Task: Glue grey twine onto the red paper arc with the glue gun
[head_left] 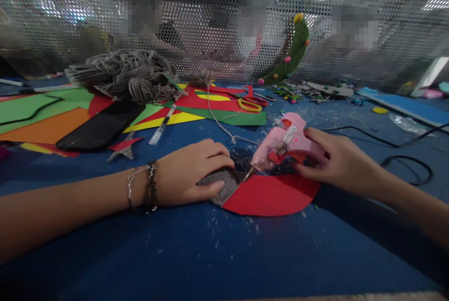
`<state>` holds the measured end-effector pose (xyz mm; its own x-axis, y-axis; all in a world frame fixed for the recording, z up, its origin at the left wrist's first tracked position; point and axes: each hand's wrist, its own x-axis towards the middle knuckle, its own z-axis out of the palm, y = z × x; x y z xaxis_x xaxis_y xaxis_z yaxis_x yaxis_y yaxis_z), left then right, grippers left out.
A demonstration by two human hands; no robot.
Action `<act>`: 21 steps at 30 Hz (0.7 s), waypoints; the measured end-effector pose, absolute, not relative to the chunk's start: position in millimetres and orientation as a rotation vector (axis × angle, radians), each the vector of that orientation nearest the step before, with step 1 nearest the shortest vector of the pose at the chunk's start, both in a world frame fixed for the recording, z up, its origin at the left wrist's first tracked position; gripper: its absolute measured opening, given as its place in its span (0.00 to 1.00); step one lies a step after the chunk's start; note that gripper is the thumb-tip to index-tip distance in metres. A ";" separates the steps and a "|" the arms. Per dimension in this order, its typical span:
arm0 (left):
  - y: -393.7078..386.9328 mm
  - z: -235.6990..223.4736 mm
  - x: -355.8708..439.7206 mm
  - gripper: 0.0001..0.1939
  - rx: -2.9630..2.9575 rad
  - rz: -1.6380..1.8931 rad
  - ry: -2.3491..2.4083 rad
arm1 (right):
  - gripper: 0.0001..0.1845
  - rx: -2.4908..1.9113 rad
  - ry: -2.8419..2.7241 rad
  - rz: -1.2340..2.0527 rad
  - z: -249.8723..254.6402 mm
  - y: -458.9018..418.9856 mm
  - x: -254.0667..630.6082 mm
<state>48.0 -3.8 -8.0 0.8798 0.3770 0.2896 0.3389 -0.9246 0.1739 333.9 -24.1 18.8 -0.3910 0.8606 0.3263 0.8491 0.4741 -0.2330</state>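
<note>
My right hand [336, 161] is closed around a pink glue gun [284, 146], its nozzle tip pointing down-left at the edge of a red paper disc [273, 196] on the blue table [210, 254]. My left hand [191, 172], with bracelets on the wrist, presses curled fingers onto a patch of grey coiled cord [222, 184] that covers the disc's left part. A loose strand of cord [219, 121] runs from the patch back across the table.
A big bundle of grey cord [122, 74] lies at the back left on coloured paper sheets [45, 116]. A black phone [101, 128], a craft knife [163, 125], yellow-handled scissors [250, 103] and black cables [403, 151] are around. A perforated metal screen [224, 20] stands behind, people beyond.
</note>
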 end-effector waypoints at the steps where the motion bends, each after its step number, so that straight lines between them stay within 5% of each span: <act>1: -3.5 -8.1 48.0 0.12 2.936 0.485 0.552 | 0.14 -1.436 -2.334 0.057 19.1 -24.6 332.6; 21: -4.0 -9.0 48.3 0.13 2.922 0.496 0.576 | 0.11 -1.503 -2.395 0.013 21.2 -25.2 328.9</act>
